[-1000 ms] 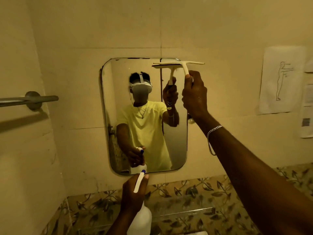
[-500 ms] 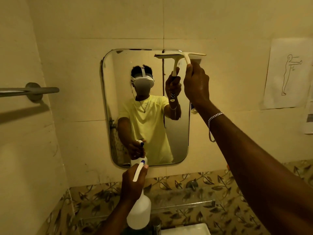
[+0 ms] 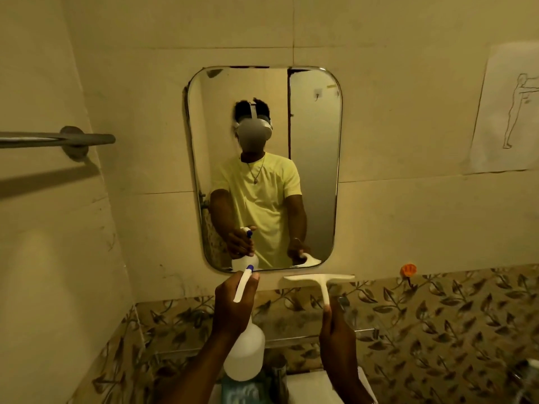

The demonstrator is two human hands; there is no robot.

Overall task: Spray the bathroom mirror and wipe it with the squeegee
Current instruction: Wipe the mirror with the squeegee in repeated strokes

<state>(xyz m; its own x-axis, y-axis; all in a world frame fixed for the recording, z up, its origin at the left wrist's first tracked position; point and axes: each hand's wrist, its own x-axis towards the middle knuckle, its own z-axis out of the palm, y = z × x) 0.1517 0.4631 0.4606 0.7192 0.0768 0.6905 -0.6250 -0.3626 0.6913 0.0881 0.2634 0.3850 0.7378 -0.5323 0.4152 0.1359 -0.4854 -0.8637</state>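
Note:
A rounded rectangular mirror (image 3: 315,126) hangs on the cream tiled wall straight ahead and reflects me. My left hand (image 3: 233,307) grips the neck of a white spray bottle (image 3: 245,357), its blue-tipped nozzle pointing up at the mirror's lower edge. My right hand (image 3: 335,330) holds the handle of a white squeegee (image 3: 320,279). The squeegee's blade lies level just below the mirror's bottom right corner, against the wall.
A metal towel bar (image 3: 58,139) sticks out from the left wall. A paper sheet with a figure drawing (image 3: 507,112) is stuck at the right. An orange hook (image 3: 408,269) sits above the leaf-patterned tiles (image 3: 437,330). A glass shelf (image 3: 291,339) and a sink top lie below.
My right hand has drawn the squeegee from the mirror's top right down to below its bottom edge. The left hand and bottle stayed low at the middle.

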